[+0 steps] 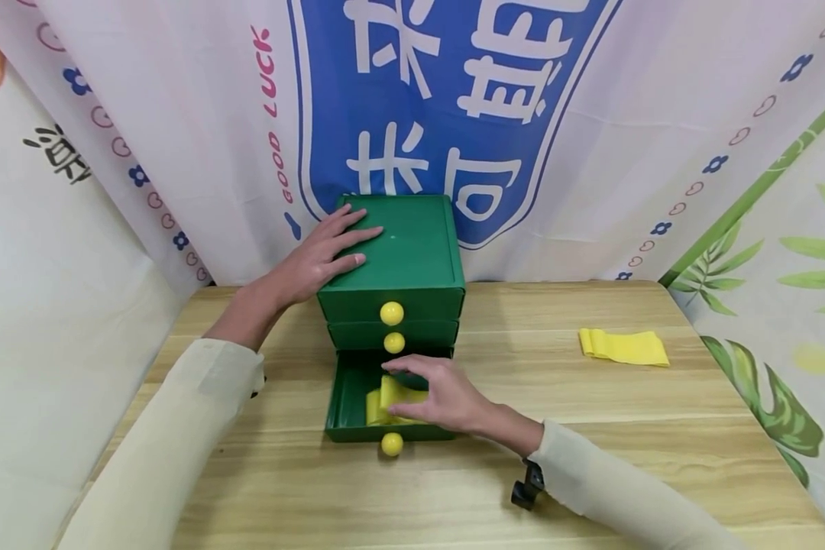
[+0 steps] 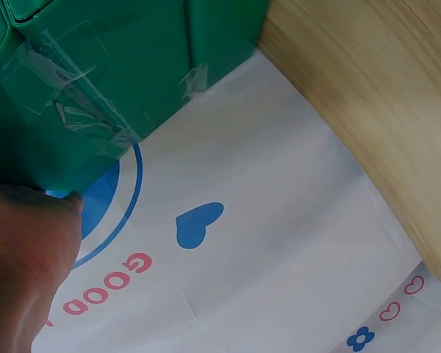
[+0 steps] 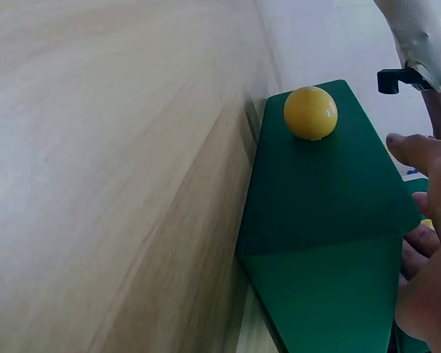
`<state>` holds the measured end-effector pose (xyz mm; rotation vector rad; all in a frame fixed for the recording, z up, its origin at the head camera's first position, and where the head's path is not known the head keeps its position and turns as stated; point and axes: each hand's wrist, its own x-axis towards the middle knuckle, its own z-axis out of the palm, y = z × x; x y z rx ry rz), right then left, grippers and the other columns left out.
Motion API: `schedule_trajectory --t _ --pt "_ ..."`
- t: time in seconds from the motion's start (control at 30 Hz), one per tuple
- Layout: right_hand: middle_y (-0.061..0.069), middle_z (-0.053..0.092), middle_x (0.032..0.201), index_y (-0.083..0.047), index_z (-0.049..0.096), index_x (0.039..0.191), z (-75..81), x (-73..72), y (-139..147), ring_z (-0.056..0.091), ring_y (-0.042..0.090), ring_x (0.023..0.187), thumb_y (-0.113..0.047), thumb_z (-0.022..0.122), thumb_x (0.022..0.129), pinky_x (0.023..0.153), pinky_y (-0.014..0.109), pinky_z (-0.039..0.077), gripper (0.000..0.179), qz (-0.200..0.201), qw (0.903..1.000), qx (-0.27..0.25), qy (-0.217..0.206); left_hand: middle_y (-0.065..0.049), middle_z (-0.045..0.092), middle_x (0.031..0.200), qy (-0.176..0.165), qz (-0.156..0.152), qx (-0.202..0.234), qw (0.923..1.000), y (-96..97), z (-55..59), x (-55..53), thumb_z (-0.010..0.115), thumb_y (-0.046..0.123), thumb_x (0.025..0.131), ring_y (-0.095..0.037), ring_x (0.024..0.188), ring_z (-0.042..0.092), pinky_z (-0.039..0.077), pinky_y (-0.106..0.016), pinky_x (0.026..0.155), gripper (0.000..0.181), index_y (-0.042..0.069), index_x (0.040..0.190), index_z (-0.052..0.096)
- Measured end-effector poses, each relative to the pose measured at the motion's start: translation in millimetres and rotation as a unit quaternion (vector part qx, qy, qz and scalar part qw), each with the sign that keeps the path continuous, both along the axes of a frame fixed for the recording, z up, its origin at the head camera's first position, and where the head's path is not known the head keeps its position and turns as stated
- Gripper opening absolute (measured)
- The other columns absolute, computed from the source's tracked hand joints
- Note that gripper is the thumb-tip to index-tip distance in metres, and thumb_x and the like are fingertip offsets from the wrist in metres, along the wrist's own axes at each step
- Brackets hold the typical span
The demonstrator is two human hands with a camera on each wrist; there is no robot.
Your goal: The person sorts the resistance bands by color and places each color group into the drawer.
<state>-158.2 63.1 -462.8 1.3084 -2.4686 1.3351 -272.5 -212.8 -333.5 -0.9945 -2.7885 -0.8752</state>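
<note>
A green three-drawer box (image 1: 406, 252) with yellow ball knobs stands on the table, its bottom drawer (image 1: 347, 412) pulled out. My left hand (image 1: 323, 256) rests on the box top with its fingers spread. Over the pulled-out drawer is my right hand (image 1: 447, 393), thumb and fingers apart. Yellow strip material (image 1: 374, 409) lies in the drawer, partly behind that hand and between thumb and fingers. In the right wrist view, the drawer front (image 3: 331, 184) hides some of the right fingers. The left wrist view shows the box side (image 2: 132, 73) with clear tape on it.
A folded yellow strip (image 1: 626, 347) lies on the wooden table (image 1: 536, 481) to the right of the box. A printed curtain (image 1: 557, 206) hangs behind the box and along the table's back edge. The bottom drawer's yellow knob (image 1: 392, 444) points toward the table's front.
</note>
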Motion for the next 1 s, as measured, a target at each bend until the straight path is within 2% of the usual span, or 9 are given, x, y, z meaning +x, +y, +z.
schedule_trajectory --t 0.23,0.53,0.77,1.0 --pt "0.007 0.07 0.138 -0.003 0.069 0.135 3.4 5.8 14 0.066 0.022 0.128 -0.022 0.087 0.09 0.105 0.037 0.056 0.052 0.014 0.9998 0.001 -0.013 -0.011 0.02 0.176 -0.003 -0.001 0.001 1.0 0.9 0.0 1.5 0.049 0.034 0.11 -0.031 0.165 -0.002 0.001 -0.067 0.128 0.054 0.021 0.162 0.047" --pt "0.009 0.071 0.137 -0.009 0.071 0.134 11.9 14.0 48 0.067 0.022 0.127 -0.019 0.087 0.09 0.105 0.039 0.057 0.048 0.03 0.9994 0.003 0.017 -0.011 0.019 0.177 -0.006 0.001 -0.002 1.0 -0.4 -2.5 1.5 0.048 0.034 0.11 -0.031 0.165 -0.002 0.0 -0.067 0.128 0.054 0.02 0.162 0.046" --pt "0.011 0.073 0.133 -0.011 0.072 0.132 11.8 9.4 91 0.069 0.027 0.123 -0.013 0.088 0.088 0.104 0.041 0.057 0.047 0.031 0.9983 -0.005 0.049 -0.011 0.019 0.177 -0.008 -0.004 -0.005 0.9999 0.4 -3.8 -0.8 0.048 0.035 0.11 -0.032 0.165 -0.003 0.0 -0.067 0.128 0.054 0.021 0.163 0.045" --pt "0.01 0.073 0.132 -0.014 0.072 0.133 19.7 -0.8 128 0.07 0.026 0.122 -0.009 0.09 0.084 0.104 0.036 0.057 0.052 0.012 0.9979 0.005 0.064 -0.011 0.018 0.177 -0.006 -0.003 -0.006 1.0 -0.2 -0.4 -0.7 0.046 0.035 0.111 -0.031 0.165 -0.003 0.0 -0.068 0.128 0.055 0.02 0.163 0.044"
